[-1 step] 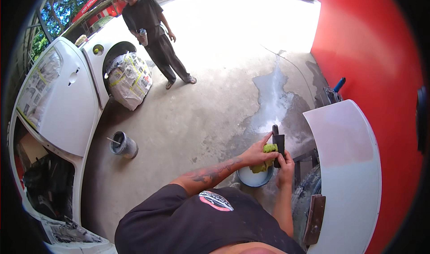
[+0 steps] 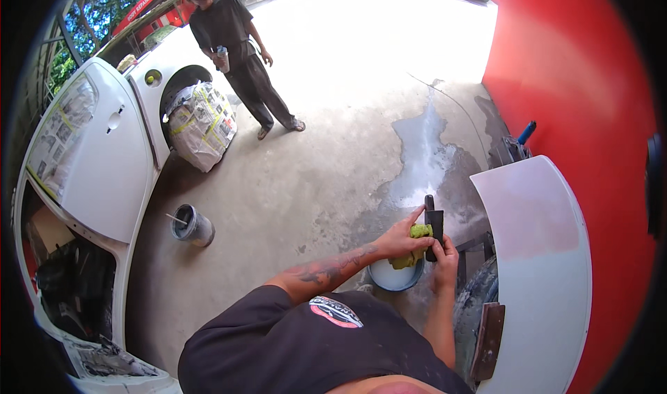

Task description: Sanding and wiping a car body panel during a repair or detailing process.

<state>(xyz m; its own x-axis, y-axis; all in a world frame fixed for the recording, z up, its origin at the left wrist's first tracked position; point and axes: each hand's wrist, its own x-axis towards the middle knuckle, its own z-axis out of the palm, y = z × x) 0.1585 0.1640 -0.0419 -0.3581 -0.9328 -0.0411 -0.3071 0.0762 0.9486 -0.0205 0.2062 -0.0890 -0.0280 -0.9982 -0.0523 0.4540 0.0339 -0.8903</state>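
Note:
Over a bucket of whitish liquid [image 2: 394, 277], my two hands meet. My left hand [image 2: 403, 242] is closed round a crumpled yellow-green cloth [image 2: 421, 231], its index finger stretched toward a dark rounded piece [image 2: 429, 202]. Fingers of my right hand [image 2: 445, 260] pinch the lower end of a flat black rectangular piece [image 2: 435, 226], which stands right beside the cloth. My left thumb reaches to that piece's edge. Whether the rounded piece and the rectangle are joined, I cannot tell.
A white car panel [image 2: 535, 269] lies to my right, with a brown block [image 2: 488, 342] at its near edge. Left are a white car body [image 2: 111, 151] and a dark bucket with a stick [image 2: 194, 227]. A person [image 2: 229, 46] stands ahead, holding a cup. Wet concrete [image 2: 424, 144] spreads ahead.

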